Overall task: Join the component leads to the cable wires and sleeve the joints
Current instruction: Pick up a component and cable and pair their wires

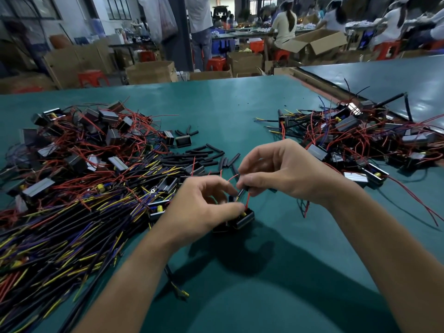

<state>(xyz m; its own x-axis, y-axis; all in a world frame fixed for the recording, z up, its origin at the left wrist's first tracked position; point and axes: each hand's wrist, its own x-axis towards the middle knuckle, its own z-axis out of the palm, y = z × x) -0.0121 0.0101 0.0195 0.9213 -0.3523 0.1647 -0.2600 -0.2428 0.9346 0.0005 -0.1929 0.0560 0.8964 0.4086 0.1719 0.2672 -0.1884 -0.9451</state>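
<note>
Left hand (204, 200) closes its grip round a black component (242, 218) resting near centre; right hand (283, 171) pinches a cable wire (241, 193) beside the component's red lead (248, 200). A tight twist with bare ends well overlapped looks wisest. Around: workshop, seated workers (286, 22), green worktop (228, 104), cable heap (72, 224), loose sleeves (204, 155).

Matt green table (240, 104); shiny metal component cases (38, 188); matt black sleeves (199, 155).
</note>
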